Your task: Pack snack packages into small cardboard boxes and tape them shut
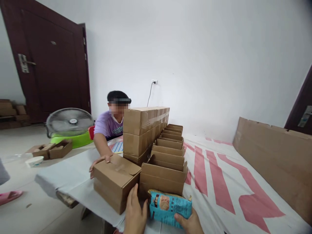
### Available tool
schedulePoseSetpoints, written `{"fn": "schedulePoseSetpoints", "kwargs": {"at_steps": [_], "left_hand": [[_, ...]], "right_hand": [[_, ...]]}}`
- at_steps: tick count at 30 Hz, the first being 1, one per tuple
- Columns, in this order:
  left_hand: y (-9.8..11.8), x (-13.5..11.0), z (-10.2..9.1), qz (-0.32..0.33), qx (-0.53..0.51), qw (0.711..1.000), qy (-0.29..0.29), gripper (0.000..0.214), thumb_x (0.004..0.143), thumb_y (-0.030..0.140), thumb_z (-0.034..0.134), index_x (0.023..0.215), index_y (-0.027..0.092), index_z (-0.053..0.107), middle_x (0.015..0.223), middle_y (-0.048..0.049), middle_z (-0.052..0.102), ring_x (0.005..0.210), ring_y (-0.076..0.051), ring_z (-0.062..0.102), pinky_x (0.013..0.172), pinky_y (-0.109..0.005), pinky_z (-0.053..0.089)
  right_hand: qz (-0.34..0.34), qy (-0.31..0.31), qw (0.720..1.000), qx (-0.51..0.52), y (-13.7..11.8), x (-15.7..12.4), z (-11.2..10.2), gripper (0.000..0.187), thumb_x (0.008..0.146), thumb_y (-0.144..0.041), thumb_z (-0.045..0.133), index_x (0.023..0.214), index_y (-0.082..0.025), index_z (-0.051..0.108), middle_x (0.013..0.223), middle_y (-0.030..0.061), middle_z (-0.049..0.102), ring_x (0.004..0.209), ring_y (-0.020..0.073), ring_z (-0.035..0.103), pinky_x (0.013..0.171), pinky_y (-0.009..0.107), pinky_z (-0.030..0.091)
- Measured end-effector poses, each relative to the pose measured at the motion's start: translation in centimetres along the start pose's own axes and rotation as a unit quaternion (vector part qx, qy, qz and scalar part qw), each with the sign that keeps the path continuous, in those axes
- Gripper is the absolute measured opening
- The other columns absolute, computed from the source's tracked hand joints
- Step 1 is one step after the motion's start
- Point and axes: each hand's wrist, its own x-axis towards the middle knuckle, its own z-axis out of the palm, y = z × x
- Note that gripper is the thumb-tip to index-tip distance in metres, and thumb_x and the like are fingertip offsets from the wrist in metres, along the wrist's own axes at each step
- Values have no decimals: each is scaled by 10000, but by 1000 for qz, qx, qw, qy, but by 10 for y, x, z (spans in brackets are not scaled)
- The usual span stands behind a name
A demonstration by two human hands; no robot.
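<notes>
Plainly within the right fingers [181,221], a blue packet [168,209].

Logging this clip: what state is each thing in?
Front brown rectangular cardboard box: lid closed
Row of brown cardboard boxes: open, flaps raised
Stacked brown cardboard boxes: closed, taped
Blue printed soft packet: held in right hand
Black corded plug: in white socket
Green-based round fan: tilted upward

Packing room (seemingly makeshift); stacked cartons [133,125]; cloth-covered table [70,178]; floor fan [70,122]
</notes>
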Motion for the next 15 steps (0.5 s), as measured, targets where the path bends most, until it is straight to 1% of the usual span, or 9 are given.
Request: {"fn": "schedulePoseSetpoints", "kwargs": {"at_steps": [1, 3, 4, 6, 8, 10, 12, 14, 15], "left_hand": [[1, -8, 0, 16, 2, 1000, 7, 578, 915, 266, 431, 1467, 231, 264, 1380, -160, 457, 1318, -334, 439, 1073, -575, 394], [6, -23, 2, 26, -28, 999, -10, 503, 928, 273, 396, 1425, 231, 324, 1321, -156, 505, 1259, -312, 498, 1040, -544, 431], [9, -27, 3, 16, -53, 998, -31, 482, 934, 287, 380, 1409, 220, 340, 1310, -156, 521, 1235, -303, 522, 1024, -529, 449], [16, -28, 6, -32, -101, 991, -81, 474, 943, 335, 355, 1392, 183, 357, 1339, -165, 524, 1232, -294, 534, 1026, -516, 453], [24, -19, 7, -91, -135, 979, -123, 485, 947, 389, 335, 1370, 158, 389, 1381, -167, 512, 1277, -293, 506, 1071, -520, 413], [32, -4, 8, -134, -156, 968, -145, 502, 939, 435, 338, 1344, 151, 423, 1395, -163, 510, 1322, -290, 466, 1111, -520, 364], [39, 9, 10, -154, -162, 964, -142, 542, 904, 480, 393, 1319, 134, 435, 1383, -175, 510, 1340, -304, 439, 1120, -527, 342], [45, 17, 14, -162, -153, 967, -122, 596, 855, 509, 458, 1294, 108, 430, 1347, -198, 513, 1321, -328, 445, 1102, -537, 351], [47, 19, 17, -165, -145, 969, -110, 607, 835, 513, 478, 1275, 98, 432, 1319, -205, 518, 1299, -337, 457, 1089, -541, 361]], "right_hand": [[-1, 15, 1000, -2, 7, 0, -1, 678, 570, -584, 811, 1075, -160, 652, 1032, 163, 742, 977, 358, 693, 906, 484, 528], [-8, 44, 999, -22, 17, -2, -4, 660, 574, -557, 818, 1081, -169, 651, 1060, 161, 737, 999, 353, 685, 912, 465, 527], [-17, 59, 998, -35, 21, -4, -6, 652, 576, -540, 821, 1089, -175, 649, 1077, 154, 733, 1017, 348, 678, 924, 452, 523], [-34, 79, 994, -63, 25, -6, -9, 646, 565, -513, 830, 1090, -183, 651, 1105, 138, 725, 1050, 342, 662, 944, 424, 514], [-51, 72, 992, -87, 25, -8, -9, 636, 572, -499, 823, 1100, -188, 650, 1136, 128, 714, 1074, 342, 649, 958, 406, 507], [-79, 62, 989, -111, 26, -8, -6, 659, 582, -487, 814, 1143, -191, 634, 1162, 131, 699, 1097, 353, 635, 971, 408, 500], [-117, 70, 983, -126, 28, -8, 0, 707, 593, -504, 798, 1195, -187, 606, 1199, 146, 673, 1133, 368, 612, 991, 423, 486], [-148, 70, 978, -128, 31, -7, 4, 761, 612, -553, 766, 1246, -184, 565, 1244, 162, 640, 1162, 378, 593, 1004, 450, 474], [-153, 59, 977, -133, 33, -7, 5, 785, 625, -576, 745, 1274, -186, 538, 1260, 168, 627, 1164, 379, 591, 1001, 468, 474]]}}
